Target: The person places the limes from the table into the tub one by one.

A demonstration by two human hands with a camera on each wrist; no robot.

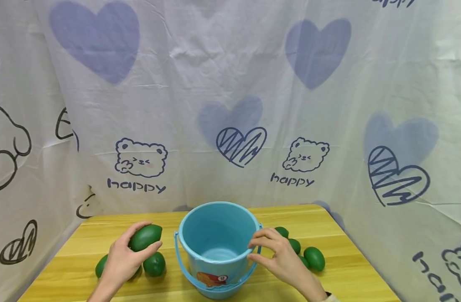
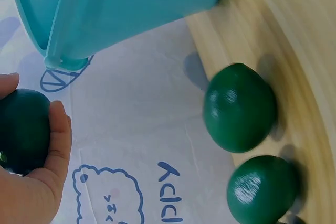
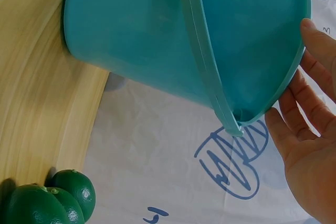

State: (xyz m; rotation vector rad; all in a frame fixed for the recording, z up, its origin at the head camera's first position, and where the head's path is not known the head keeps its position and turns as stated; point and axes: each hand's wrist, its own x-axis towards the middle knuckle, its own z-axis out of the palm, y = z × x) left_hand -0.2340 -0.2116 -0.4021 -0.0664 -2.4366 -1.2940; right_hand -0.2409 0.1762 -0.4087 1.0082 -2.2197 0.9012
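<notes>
My left hand [image 1: 123, 256] grips a green lime [image 1: 145, 238] between thumb and fingers, raised left of the blue bucket [image 1: 215, 268]. The left wrist view shows this lime [image 2: 23, 129] at the left edge, with the fingers curled round it and the bucket's side [image 2: 142, 9] above. My right hand [image 1: 281, 253] pinches the right side of the bucket's rim, thumb and fingertips meeting at the edge. In the right wrist view, the right hand [image 3: 310, 124] reaches in from the right to the rim. The bucket stands upright, its handle [image 1: 185, 268] hanging down at the front.
Several limes [image 1: 154, 264] lie on the wooden table [image 1: 177, 289] below and beside my left hand, partly hidden by it. More limes [image 1: 314, 259] sit in a cluster right of the bucket. A white printed cloth [image 1: 192, 176] hangs behind and at both sides.
</notes>
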